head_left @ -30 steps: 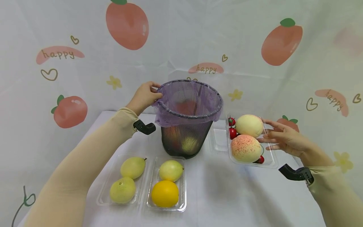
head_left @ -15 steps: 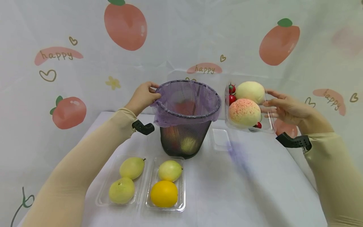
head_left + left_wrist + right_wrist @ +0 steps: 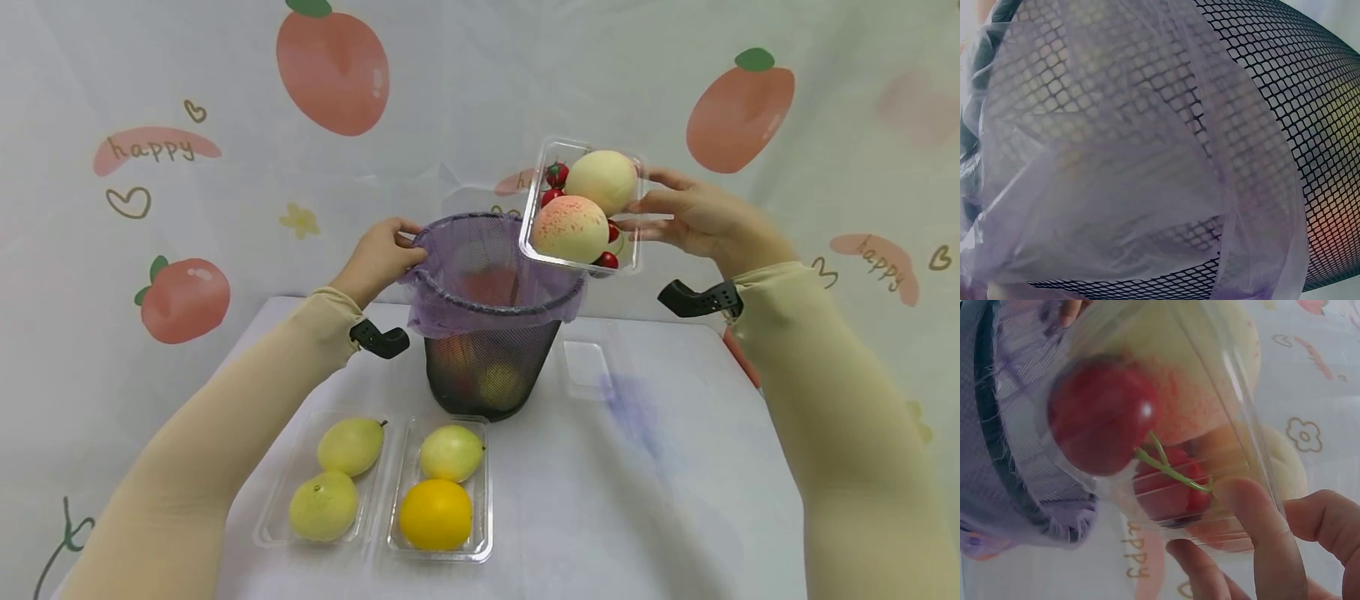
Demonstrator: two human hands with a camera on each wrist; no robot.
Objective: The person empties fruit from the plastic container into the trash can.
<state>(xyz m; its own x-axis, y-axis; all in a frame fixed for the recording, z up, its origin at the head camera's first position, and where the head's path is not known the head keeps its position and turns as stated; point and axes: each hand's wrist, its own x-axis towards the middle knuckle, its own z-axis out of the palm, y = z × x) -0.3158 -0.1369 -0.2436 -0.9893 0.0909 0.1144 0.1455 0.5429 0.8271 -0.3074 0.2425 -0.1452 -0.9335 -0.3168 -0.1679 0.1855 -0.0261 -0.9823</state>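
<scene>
My left hand [image 3: 381, 258] grips the left rim of a black mesh wastebasket [image 3: 489, 367], its thumb over the purple bag [image 3: 442, 308] folded across that rim. In the left wrist view the bag [image 3: 1116, 187] hangs over the mesh. By its right side my right hand [image 3: 701, 215] holds a clear plastic tray [image 3: 531, 218], tilted, above the wastebasket's right rim. Two peaches [image 3: 572, 228] and several small red fruits lie in it. Seen closer in the right wrist view, two of these are cherries [image 3: 1104, 415] on a green stem, with fingers [image 3: 1272, 544] against the tray wall.
Two more clear trays stand at the front left: one with two pears [image 3: 324, 506], the other with a pear [image 3: 452, 453] and an orange [image 3: 437, 514]. Another clear tray [image 3: 588, 371] lies right of the wastebasket. Reddish and yellow fruit shows inside the basket. A printed cloth [image 3: 480, 100] hangs behind.
My right hand has lifted the tray of peaches and cherries off the table, then carried it up and left to the wastebasket. The left hand has stayed on the rim.
</scene>
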